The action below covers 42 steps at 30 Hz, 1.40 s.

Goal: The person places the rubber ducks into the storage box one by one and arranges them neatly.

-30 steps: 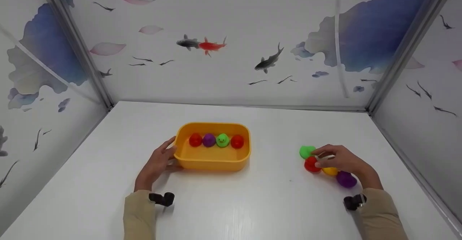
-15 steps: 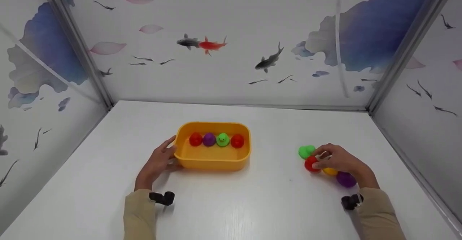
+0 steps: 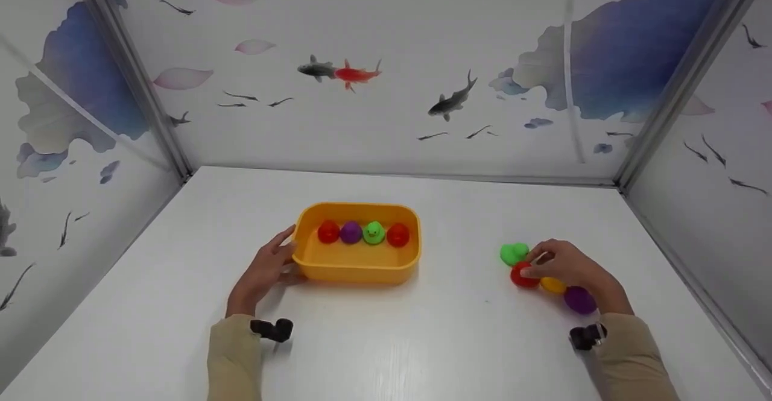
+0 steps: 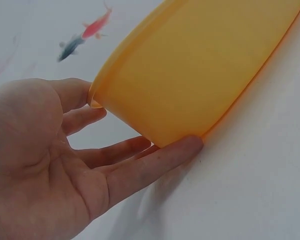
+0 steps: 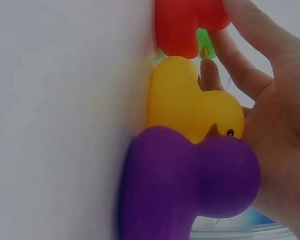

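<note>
A yellow plastic basin point(image 3: 356, 273) stands on the table; my left hand point(image 3: 263, 271) touches its left end. In the left wrist view, that hand's relaxed fingers point(image 4: 155, 162) meet the rim and lower corner of the basin. Farther right, my right hand point(image 3: 567, 263) pinches a red rubber duck point(image 3: 523, 275), which still rests on the table. Beside it are a green duck point(image 3: 512, 254), a yellow duck point(image 5: 190, 102) and a purple duck point(image 5: 185, 175). The right wrist view cuts off part of the red duck.
Inside the basin, a red duck point(image 3: 329, 232), a purple duck point(image 3: 351, 233), a green duck point(image 3: 374, 233) and another red duck point(image 3: 398, 235) sit in a row. Printed wall panels point(image 3: 362, 135) close off the table's back and sides.
My right hand has shifted slightly left, and its thumb and fingers have closed in on the red duck. The left hand stays at the basin.
</note>
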Tool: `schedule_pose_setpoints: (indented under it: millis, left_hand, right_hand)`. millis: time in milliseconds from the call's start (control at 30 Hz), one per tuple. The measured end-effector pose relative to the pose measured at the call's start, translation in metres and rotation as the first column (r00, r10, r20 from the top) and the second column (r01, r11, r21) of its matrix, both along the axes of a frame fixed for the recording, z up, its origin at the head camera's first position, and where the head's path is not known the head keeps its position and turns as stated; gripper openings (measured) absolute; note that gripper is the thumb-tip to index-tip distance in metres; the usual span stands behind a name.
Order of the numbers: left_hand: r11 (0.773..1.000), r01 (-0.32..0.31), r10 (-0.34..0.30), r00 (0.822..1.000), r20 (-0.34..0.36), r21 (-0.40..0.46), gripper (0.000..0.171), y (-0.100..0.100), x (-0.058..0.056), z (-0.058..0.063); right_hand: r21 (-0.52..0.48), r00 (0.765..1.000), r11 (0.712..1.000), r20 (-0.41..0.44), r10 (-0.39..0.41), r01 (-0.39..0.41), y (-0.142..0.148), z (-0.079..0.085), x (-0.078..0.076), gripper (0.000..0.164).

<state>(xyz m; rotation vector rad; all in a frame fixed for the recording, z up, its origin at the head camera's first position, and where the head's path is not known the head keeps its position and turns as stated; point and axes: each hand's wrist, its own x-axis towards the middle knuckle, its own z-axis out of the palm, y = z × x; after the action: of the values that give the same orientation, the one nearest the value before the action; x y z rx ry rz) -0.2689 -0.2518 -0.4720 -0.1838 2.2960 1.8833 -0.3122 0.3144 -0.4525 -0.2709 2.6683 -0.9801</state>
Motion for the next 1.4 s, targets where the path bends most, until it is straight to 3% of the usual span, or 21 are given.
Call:
schedule_pose_setpoints:
  millis: [267, 433, 733, 1000, 1400]
  left_hand:
    - [1.000, -0.022, 0.023, 0.999, 0.027, -0.020, 0.058, 0.001, 0.000, 0.000]
    - [1.000, 0.005, -0.005, 1.000, 0.014, -0.021, 0.057, 0.001, 0.000, -0.001]
    - [1.000, 0.017, -0.017, 1.000, 0.008, -0.016, 0.055, 0.001, 0.000, -0.001]
    - [0.999, 0.007, -0.007, 1.000, 0.007, -0.041, 0.057, 0.000, 0.002, -0.003]
    - [0.998, 0.004, -0.003, 1.000, 0.019, -0.058, 0.057, 0.001, -0.001, -0.003]
  right_hand:
    - [0.044, 1.000, 0.999, 0.012, -0.002, 0.002, -0.002, 0.004, 0.000, 0.053]
    - [0.042, 1.000, 0.999, 0.016, -0.008, 0.008, -0.002, 0.005, 0.000, 0.053]
    - [-0.092, 0.994, 0.991, -0.037, -0.103, 0.099, -0.007, 0.027, 0.007, 0.065]
    - [-0.230, 0.998, 0.972, -0.021, -0.055, 0.049, -0.021, 0.040, 0.013, 0.062]
    - [-0.301, 1.000, 0.953, -0.003, -0.023, 0.021, -0.035, 0.034, 0.013, 0.057]
